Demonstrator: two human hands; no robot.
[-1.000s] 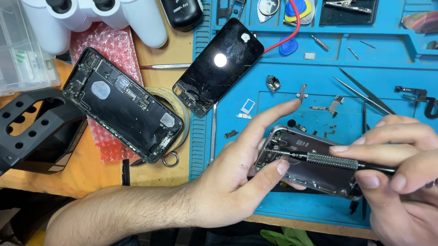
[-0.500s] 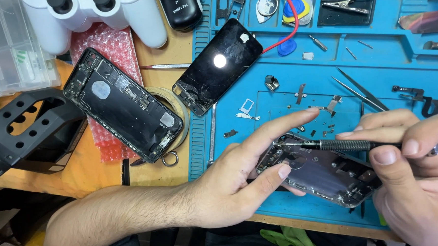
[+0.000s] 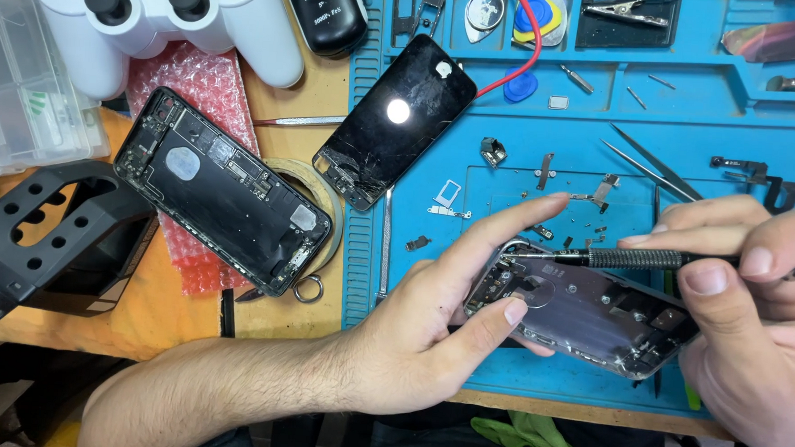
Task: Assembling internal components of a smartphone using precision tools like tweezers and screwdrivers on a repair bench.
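The person's right hand (image 3: 750, 328) has its grip clamped on a slim precision screwdriver (image 3: 633, 258), thumb and first two fingers pinching the knurled dark handle, with the shaft running out leftward from the grip to a tip that meets the upper left corner of an opened phone chassis (image 3: 581, 316). The chassis lies on the blue repair mat (image 3: 587, 384), directly below and to the left of that grip, its inner parts facing up.

The left hand (image 3: 428, 341) steadies the chassis: its grip is closed around the near left end, thumb pressed on the lower edge and index finger stretched along the upper edge toward the screwdriver tip, fingers otherwise spread. The left forearm comes in from the lower left, low over the surface; the right hand enters from the right edge with the wrist bent so the tool lies nearly flat.

To do this well, the tip probably needs to sit square in the screw head with light downward pressure while the fingers roll the handle, and the left hand should keep the chassis from sliding. Loose brackets and tiny screws (image 3: 543, 172) lie above the grip on the mat, so any freed screw is best lifted clear rather than flicked.

Far left of the grip lie a second opened phone (image 3: 225, 189), a cracked screen panel (image 3: 393, 116) and a white game controller (image 3: 165, 17).
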